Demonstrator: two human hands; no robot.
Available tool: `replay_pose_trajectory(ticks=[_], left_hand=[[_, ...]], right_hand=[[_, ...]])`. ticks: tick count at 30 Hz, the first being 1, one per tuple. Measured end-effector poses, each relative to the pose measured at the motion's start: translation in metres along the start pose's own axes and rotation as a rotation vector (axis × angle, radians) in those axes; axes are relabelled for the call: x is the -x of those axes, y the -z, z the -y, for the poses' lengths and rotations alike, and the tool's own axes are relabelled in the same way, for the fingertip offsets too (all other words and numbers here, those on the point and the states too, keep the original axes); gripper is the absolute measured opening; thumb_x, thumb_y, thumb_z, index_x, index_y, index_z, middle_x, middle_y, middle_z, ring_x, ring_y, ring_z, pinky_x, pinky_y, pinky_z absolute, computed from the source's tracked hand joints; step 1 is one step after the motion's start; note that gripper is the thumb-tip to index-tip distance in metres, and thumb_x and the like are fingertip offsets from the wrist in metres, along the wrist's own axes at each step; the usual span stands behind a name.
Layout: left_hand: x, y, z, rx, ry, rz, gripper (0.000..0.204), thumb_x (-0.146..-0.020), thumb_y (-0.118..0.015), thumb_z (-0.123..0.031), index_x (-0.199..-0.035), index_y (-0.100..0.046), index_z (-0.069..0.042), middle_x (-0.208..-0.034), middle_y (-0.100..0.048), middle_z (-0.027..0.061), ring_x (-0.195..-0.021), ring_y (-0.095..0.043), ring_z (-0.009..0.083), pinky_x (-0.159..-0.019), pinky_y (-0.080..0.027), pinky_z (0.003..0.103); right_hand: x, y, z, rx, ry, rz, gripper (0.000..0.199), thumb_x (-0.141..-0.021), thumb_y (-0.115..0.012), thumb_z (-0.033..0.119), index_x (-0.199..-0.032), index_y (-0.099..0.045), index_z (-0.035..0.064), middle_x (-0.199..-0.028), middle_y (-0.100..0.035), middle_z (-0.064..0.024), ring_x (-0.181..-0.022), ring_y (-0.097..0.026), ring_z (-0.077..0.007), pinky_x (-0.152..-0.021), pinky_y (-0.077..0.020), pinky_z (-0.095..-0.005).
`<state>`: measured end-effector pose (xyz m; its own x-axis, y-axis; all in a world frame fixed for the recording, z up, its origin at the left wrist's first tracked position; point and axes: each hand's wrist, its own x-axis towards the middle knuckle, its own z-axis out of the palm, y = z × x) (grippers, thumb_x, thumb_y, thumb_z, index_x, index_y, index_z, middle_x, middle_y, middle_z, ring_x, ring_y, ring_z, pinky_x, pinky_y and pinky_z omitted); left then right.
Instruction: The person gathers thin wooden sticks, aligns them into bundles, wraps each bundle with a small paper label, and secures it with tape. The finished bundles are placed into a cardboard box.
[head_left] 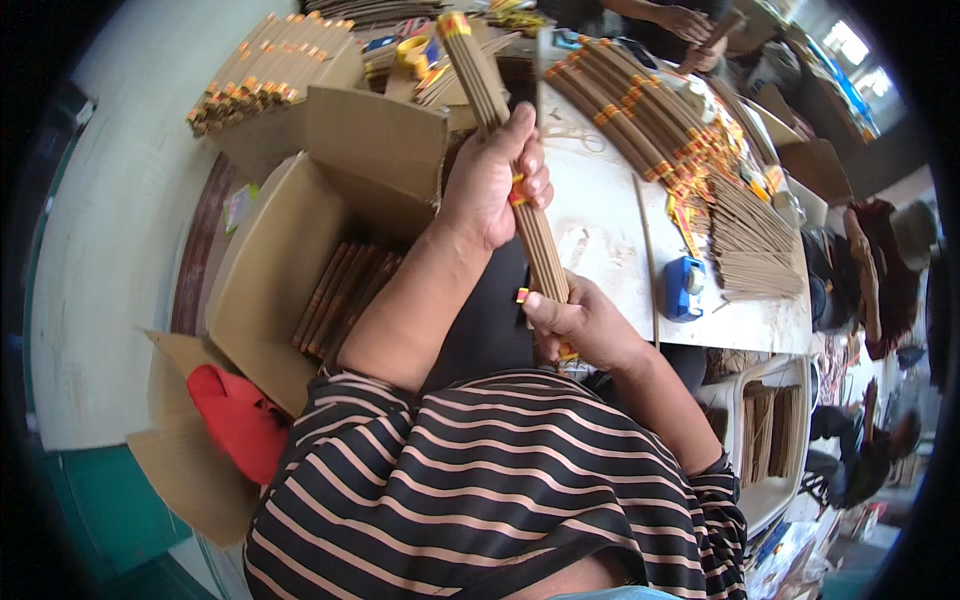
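While both hands work: long brown incense-stick bundle (520, 180) held upright.
Left hand (492, 180): clamped mid-bundle.
Right hand (580, 325): closed round its base.
Surroundings: open cardboard box (270, 290) of packed bundles; blue tape dispenser (684, 288); loose sticks, possibly unbanded (755, 240).

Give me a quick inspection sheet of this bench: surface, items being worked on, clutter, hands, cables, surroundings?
Surface: white table, stained.
Job's things: bundle of brown sticks with a yellow-red band.
Clutter: blue tape dispenser; banded bundles; loose sticks.
Hands: left hand grips the bundle mid-length; right hand holds its lower end.
Cables: nothing seen.
Surroundings: open cardboard box holding bundles; red cloth; another person's hands across the table.
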<state>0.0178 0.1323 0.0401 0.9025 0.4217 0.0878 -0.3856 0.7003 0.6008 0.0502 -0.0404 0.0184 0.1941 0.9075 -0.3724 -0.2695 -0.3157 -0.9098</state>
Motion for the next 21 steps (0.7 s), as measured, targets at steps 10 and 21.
replay_pose_trajectory(ticks=[10,21], left_hand=[[0.019,0.045,-0.057,-0.037,-0.117,-0.123,0.024,-0.088,-0.057,-0.031,-0.085,-0.053,-0.008,-0.058,-0.043,-0.0025,-0.046,-0.040,0.0071,-0.044,-0.035,0.023],[0.040,0.064,0.000,0.097,0.015,-0.252,0.022,-0.081,-0.062,-0.006,-0.100,-0.051,-0.009,-0.060,-0.045,-0.0001,-0.048,-0.047,0.0106,-0.044,-0.040,0.027]], right_hand=[[-0.035,-0.020,0.002,0.112,0.117,0.082,0.064,-0.080,-0.066,0.038,-0.122,-0.040,-0.0025,-0.096,-0.056,-0.0126,-0.089,-0.056,-0.0189,-0.083,-0.0441,-0.0308],[-0.054,-0.044,-0.001,-0.371,-0.194,0.100,0.024,-0.084,-0.063,0.013,-0.085,-0.040,0.0065,-0.057,-0.045,-0.0024,-0.037,-0.039,-0.0111,-0.036,-0.0343,-0.0227]])
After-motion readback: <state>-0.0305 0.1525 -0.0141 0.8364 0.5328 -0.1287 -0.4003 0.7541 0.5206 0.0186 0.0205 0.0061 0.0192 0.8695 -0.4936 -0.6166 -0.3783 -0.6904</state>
